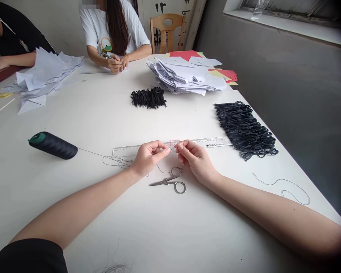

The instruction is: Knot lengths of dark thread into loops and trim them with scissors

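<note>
A thin thread [172, 148] is held between the two hands, above the white table [170, 231]. It is pinched narrowly by the left hand [151, 156], between thumb and forefinger, and in a similar way by the right hand [197, 159]; only a short piece can be seen between the fingertips. Behind the hands, a transparent ruler [216, 142] is laid, and it is partly covered by them. On the nearer side, between the two wrists, metal scissors [166, 182] are placed with the blades directed to the left. At the left, a black spool [58, 146] is laid on its side, and from it a line is led in loose loops toward the left hand. The right end of the ruler is met by a large bundle of black looped cords [246, 129]. A smaller black bundle [148, 98] is placed farther away, near piled white papers [187, 76]. Across the table, a pen [108, 56] is held by a co-worker [100, 32].
</note>
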A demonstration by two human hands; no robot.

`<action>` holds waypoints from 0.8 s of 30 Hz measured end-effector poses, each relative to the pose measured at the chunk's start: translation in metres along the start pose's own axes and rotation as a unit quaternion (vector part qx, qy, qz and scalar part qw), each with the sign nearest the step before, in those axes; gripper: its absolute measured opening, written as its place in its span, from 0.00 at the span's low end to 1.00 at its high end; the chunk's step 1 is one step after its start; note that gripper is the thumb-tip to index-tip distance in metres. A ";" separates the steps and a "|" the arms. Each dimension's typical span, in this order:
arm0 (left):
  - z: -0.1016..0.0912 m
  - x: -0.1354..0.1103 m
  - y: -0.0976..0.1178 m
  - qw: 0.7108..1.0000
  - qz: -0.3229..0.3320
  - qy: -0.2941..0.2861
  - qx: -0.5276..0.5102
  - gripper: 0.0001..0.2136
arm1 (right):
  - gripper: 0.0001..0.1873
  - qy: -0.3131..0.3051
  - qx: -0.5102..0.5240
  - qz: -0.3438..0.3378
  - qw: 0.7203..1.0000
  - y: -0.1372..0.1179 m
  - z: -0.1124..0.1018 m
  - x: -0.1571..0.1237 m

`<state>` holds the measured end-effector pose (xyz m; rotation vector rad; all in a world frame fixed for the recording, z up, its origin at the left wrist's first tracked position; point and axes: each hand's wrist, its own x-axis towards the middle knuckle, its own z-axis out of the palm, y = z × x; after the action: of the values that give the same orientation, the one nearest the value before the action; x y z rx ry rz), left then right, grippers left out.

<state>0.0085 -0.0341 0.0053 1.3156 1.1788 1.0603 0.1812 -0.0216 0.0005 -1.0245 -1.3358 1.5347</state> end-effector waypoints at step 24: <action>0.001 -0.001 -0.004 0.999 0.028 -0.010 -0.016 0.13 | 0.16 -0.029 0.071 0.023 0.997 0.004 0.000 0.001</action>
<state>0.0092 -0.0352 0.0015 1.3376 1.1116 1.0988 0.1809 -0.0212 -0.0030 -0.9338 -1.2315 1.6791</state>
